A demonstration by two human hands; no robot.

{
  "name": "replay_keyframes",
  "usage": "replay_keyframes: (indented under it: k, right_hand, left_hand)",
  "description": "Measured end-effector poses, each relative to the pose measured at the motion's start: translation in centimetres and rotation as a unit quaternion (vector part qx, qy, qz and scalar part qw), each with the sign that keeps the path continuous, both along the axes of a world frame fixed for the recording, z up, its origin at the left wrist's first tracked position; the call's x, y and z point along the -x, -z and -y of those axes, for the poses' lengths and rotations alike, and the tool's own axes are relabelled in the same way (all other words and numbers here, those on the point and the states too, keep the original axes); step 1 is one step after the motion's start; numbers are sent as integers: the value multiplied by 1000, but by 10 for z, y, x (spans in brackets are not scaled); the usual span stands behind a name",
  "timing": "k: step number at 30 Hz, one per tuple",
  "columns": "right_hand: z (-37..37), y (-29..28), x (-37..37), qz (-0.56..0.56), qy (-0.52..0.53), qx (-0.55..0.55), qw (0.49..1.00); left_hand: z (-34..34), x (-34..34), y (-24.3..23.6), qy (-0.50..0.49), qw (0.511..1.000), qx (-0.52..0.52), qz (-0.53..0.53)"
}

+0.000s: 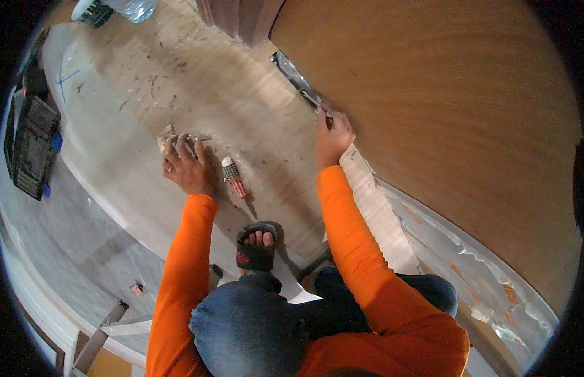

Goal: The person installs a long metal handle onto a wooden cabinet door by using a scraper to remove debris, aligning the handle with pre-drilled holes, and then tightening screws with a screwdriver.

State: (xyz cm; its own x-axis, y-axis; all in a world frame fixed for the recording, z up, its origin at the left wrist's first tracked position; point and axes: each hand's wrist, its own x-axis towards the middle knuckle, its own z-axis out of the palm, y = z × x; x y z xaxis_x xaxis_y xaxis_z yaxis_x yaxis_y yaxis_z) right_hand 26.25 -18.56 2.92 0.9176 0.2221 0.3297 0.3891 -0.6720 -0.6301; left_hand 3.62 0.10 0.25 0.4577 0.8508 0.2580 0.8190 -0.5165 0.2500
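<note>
My left hand [186, 164] rests flat on the dusty floor with its fingers spread over small pale scraps [168, 134]. Just right of it lies a screwdriver [233, 178] with a red and white handle. My right hand [331, 136] is closed around a thin dark tool [316, 102] at the lower edge of a large brown wooden panel [443, 113], beside a metal fitting [291, 70] in the gap. Both arms wear orange sleeves. My sandalled foot [257, 245] is planted on the floor below the screwdriver.
A black crate [33, 146] sits at the far left. A clear plastic bottle [132, 7] stands at the top. Plastic-wrapped strips [474, 270] run along the panel's base at the right. A wooden frame [110, 330] lies at the lower left.
</note>
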Motion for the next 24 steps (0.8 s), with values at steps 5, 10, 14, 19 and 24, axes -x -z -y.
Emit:
replay_keyframes:
  k: [5, 10, 14, 19, 24]
  right_hand:
    - [-21, -10, -19, 99, -47, 6, 994]
    - [-39, -28, -21, 88, -55, 65, 992]
    - [-49, -30, -27, 94, -90, 66, 989]
    - [-56, -31, -35, 78, -135, 161, 974]
    - [-68, -45, -41, 58, -176, 219, 958]
  left_hand:
    - [-1, 0, 3, -16, 999, 5, -29]
    - [-3, 5, 10, 6, 1000, 18, -7]
    - [-5, 4, 12, -13, 999, -2, -30]
    - [-2, 3, 11, -8, 1000, -7, -17]
    - [1, 2, 4, -15, 1000, -7, -17]
